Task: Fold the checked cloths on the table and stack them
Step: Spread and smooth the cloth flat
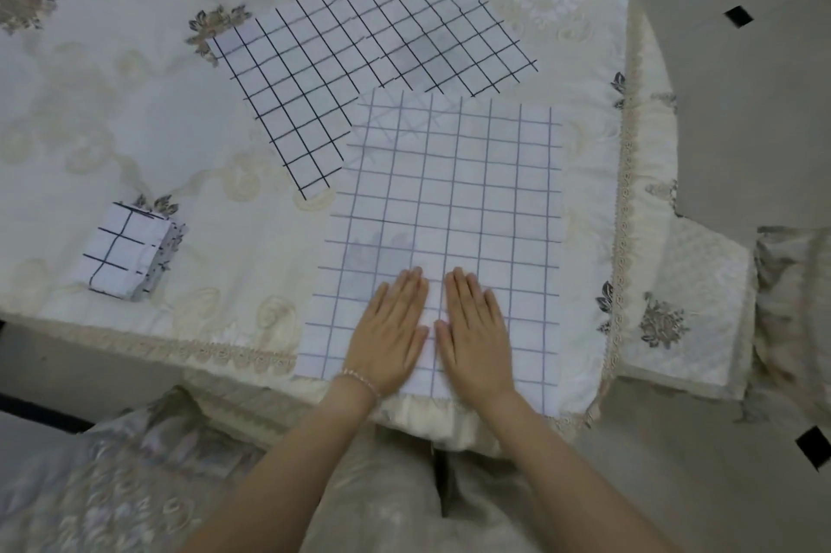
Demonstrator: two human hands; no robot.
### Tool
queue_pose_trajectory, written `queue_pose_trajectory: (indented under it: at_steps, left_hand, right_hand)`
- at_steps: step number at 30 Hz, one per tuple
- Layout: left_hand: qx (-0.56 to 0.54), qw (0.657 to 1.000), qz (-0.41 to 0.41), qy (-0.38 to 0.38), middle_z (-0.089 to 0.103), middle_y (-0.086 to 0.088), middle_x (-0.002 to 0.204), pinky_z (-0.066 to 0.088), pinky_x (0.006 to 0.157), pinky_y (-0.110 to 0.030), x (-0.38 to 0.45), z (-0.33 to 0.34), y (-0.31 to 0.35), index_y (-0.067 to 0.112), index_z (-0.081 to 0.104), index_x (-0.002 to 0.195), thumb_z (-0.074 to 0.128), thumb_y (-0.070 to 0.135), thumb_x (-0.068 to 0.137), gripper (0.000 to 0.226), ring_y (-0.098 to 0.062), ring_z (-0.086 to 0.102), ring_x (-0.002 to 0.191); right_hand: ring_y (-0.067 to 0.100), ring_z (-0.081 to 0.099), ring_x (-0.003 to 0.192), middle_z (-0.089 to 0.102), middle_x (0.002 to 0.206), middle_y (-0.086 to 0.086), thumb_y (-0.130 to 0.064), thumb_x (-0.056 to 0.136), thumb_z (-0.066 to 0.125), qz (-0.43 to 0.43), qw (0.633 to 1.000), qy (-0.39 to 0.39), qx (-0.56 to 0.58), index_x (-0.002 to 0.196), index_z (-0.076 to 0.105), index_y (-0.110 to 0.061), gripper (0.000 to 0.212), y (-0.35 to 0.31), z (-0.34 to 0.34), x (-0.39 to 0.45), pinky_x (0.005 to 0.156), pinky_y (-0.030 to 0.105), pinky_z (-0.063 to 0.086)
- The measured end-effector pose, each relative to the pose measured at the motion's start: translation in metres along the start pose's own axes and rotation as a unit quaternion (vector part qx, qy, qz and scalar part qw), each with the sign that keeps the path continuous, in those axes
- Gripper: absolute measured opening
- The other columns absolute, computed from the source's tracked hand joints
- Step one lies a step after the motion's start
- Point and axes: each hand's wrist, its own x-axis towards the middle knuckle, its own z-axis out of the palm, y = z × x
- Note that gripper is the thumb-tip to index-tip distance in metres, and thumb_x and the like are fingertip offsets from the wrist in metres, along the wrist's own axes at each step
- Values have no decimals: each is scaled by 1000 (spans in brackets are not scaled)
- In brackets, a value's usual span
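A white cloth with faint blue-grey checks [454, 202] lies flat on the table, its near edge at the table's front edge. My left hand [391, 327] and my right hand [472, 323] rest side by side on its near part, palms down, fingers straight. Behind it lies a second white cloth with black checks [359, 58], spread flat and turned at an angle; the near cloth overlaps its corner. At the left sits a small stack of folded checked cloths [130, 253].
The table wears a cream embroidered tablecloth [135, 103] with a lace trim along its front and right edges. A padded chair seat [688, 318] stands at the right. Grey floor lies beyond the table's right edge.
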Motion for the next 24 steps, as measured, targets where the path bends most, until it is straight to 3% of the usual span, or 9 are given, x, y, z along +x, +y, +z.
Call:
queue_pose_trajectory:
  at_steps: [10,14,16,19,21,24]
  left_hand:
    - [13,995,-95,-17,6,-9,159,8,117,-38,-35,-14,-55,5,8,150,16,33,99,59,-19,7,146]
    - [26,995,-90,-28,19,-15,155,13,115,-38,-33,-26,-56,3,18,148,10,37,100,60,-25,24,142]
    - [26,998,-53,-22,38,-18,147,22,112,-39,-31,-38,-49,4,33,143,24,35,96,57,-31,40,133]
    - [4,994,110,-6,62,-7,115,46,94,-37,-30,-48,-24,13,55,118,41,27,84,39,-24,58,104]
    - [-23,983,181,-10,63,0,95,51,76,-31,-35,-47,-9,15,62,98,46,22,82,24,-19,59,85]
    - [-14,976,219,-4,60,3,79,47,65,-27,-38,-43,-3,17,62,78,48,23,82,16,-17,57,71]
  right_hand:
    - [14,4,148,10,161,2,-38,99,20,61,998,-3,-9,153,11,-11,62,54,-26,-22,121,35,6]
    - [17,7,148,12,160,4,-40,99,19,65,997,-29,-13,153,12,-9,62,51,-34,-22,120,34,3]
    - [19,12,147,13,159,5,-40,98,19,62,997,-40,-19,152,15,-8,63,52,-37,-22,120,34,3]
    - [21,11,147,11,159,5,-43,95,15,53,997,-49,-28,152,13,-7,67,53,-41,-20,118,32,-2]
    - [18,6,148,8,160,5,-46,93,9,41,997,-52,-34,152,8,-8,71,55,-42,-21,118,30,-6]
    - [18,0,148,3,161,4,-49,88,0,37,997,-60,-31,153,3,-9,76,54,-44,-19,118,30,-7]
